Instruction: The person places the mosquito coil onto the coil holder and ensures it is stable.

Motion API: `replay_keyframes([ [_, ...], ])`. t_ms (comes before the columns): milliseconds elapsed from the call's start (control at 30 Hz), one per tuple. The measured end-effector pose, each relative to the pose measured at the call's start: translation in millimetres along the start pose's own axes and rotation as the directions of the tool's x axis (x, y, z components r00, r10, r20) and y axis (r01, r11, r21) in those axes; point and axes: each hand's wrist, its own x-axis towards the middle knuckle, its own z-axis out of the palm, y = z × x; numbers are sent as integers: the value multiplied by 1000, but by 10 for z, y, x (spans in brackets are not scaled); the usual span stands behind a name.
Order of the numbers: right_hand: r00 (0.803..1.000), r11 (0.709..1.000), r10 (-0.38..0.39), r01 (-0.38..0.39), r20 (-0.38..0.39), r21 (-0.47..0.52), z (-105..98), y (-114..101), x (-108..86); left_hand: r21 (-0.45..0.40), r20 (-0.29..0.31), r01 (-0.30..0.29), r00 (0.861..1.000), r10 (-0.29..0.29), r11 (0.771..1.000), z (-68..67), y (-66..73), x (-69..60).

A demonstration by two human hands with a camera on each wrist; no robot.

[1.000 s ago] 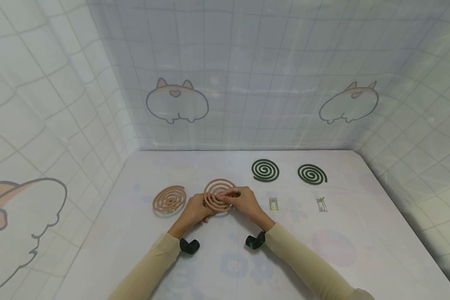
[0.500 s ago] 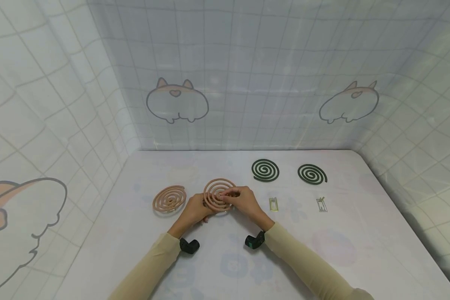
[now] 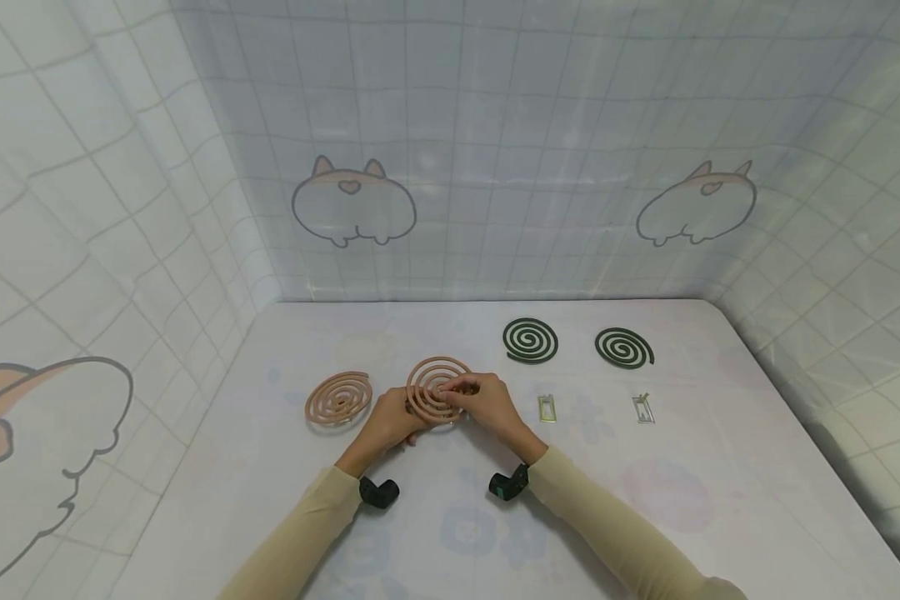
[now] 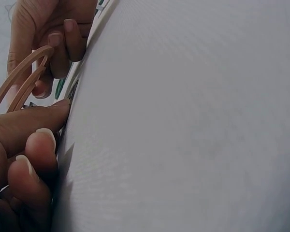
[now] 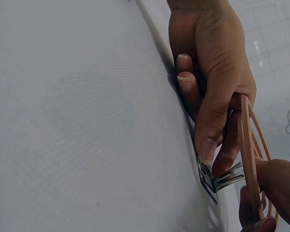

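Note:
In the head view a brown coil (image 3: 426, 375) is tilted above the table, over part of my left hand (image 3: 388, 421). My right hand (image 3: 495, 406) pinches the coil near its centre. The right wrist view shows my left hand (image 5: 215, 72) with its thumb and a finger gripping a small metal stand (image 5: 210, 181) at the table surface. An upright prong of that stand reaches up to the coil (image 5: 248, 154), which my right hand (image 5: 280, 186) holds from the other side. In the left wrist view my left thumb lies beside the coil (image 4: 20, 77).
Another brown coil (image 3: 337, 398) sits at the left on a mostly hidden support. Two dark green coils (image 3: 531, 341) (image 3: 624, 348) lie at the back right, with two small metal stands (image 3: 547, 408) (image 3: 643, 409) in front of them. Gridded cloth walls (image 3: 495, 167) surround the table (image 3: 705, 417).

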Motion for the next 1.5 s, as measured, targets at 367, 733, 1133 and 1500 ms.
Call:
replay_keyframes([
  [367,1000,1000,-1,0,-3,-20,19,33,0,56,5,-13,1000,12,998,-7,-9,-14],
  [733,1000,999,-4,4,-11,-33,24,6,7,27,-6,-3,1000,3,1000,11,-36,2],
  [1133,1000,999,9,-10,-10,-37,8,27,-2,33,-9,-23,1000,23,999,8,-48,-1],
  [1500,1000,999,5,-5,-17,-35,-1,12,-28,36,5,-42,999,42,998,-2,-30,1],
])
